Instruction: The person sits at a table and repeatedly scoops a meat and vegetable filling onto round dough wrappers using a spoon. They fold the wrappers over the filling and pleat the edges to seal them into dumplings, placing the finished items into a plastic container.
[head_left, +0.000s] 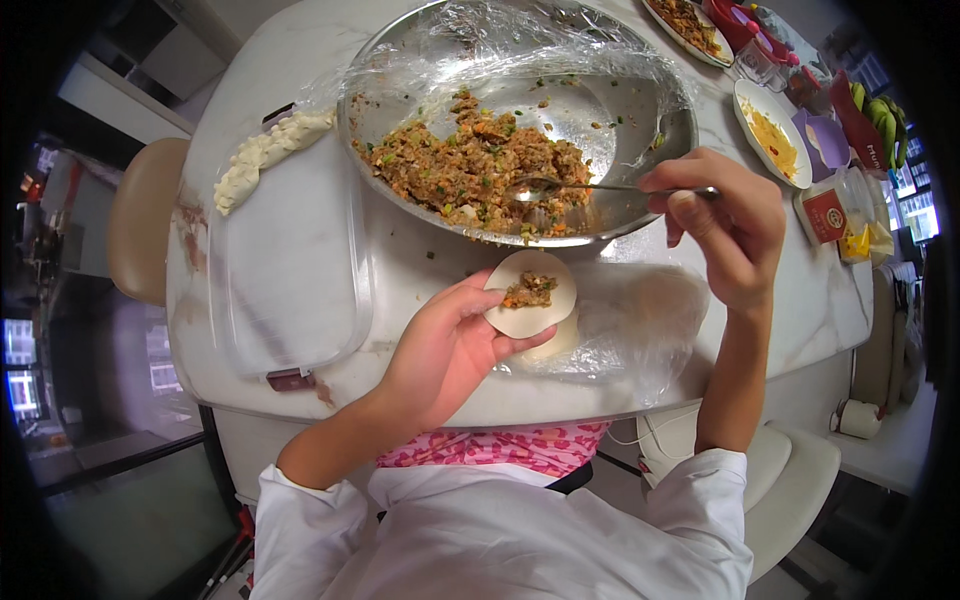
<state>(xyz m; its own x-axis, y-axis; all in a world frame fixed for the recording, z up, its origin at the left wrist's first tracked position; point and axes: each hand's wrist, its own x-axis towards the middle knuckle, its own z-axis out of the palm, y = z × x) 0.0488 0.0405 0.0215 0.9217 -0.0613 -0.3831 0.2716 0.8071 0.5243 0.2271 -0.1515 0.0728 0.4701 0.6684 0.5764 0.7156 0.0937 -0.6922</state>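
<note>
My left hand (454, 341) holds a round dumpling wrapper (525, 328) with a small lump of minced filling (531, 289) in its middle. In my right hand (724, 217) is a metal spoon (615, 187), whose bowl hangs over the near side of a large steel bowl (679, 142). A heap of minced filling (472, 169) with bits of green and orange fills that bowl's left part. Crumpled cling film (525, 49) covers its far side. Under and right of my left hand, more pale wrappers (559, 341) show partly, beside a clear plastic bag (637, 322).
Left of the bowl, a translucent plastic tray (289, 277) carries a row of pleated dumplings (270, 154) along its far edge. Two plates of food, an oval one (772, 135) and another (694, 34), stand at the right. A plastic box (832, 206) and green bananas (881, 124) are nearby.
</note>
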